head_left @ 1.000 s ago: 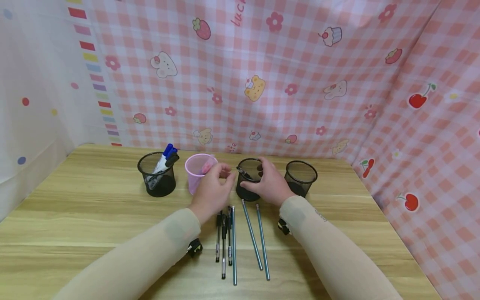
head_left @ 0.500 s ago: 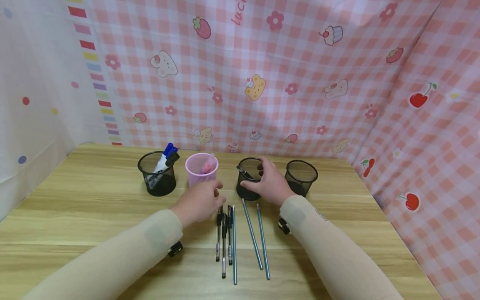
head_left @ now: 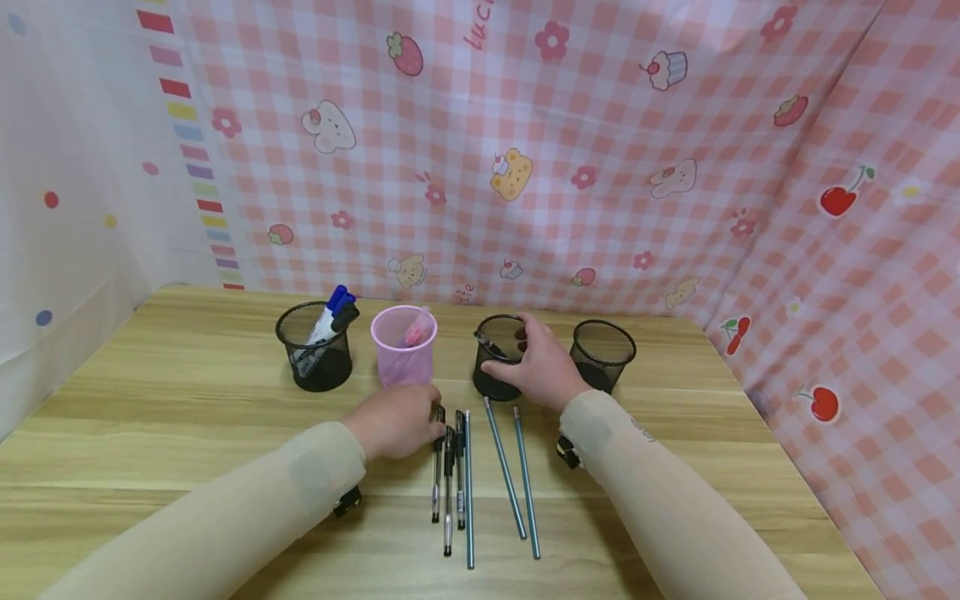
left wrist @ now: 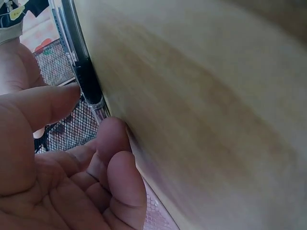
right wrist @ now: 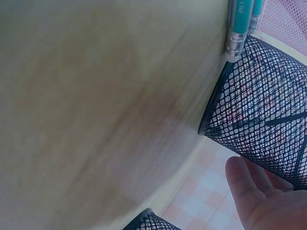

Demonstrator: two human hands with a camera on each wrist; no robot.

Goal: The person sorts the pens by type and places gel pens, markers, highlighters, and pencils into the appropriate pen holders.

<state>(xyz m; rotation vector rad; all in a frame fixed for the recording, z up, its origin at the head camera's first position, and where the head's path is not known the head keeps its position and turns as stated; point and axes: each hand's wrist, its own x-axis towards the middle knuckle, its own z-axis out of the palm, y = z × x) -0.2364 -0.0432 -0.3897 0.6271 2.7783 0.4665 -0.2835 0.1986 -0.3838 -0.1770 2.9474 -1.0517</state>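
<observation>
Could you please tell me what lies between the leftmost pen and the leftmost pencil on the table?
Two more pens, as the head view shows.

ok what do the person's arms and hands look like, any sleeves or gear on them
The left sleeve and right sleeve are long and cream, reaching the wrists, each with a greyish patch near the cuff. The right one also has a small dark marking, unreadable here. A small black device shows under the left wrist, another under the right. Neither hand wears a glove.
</observation>
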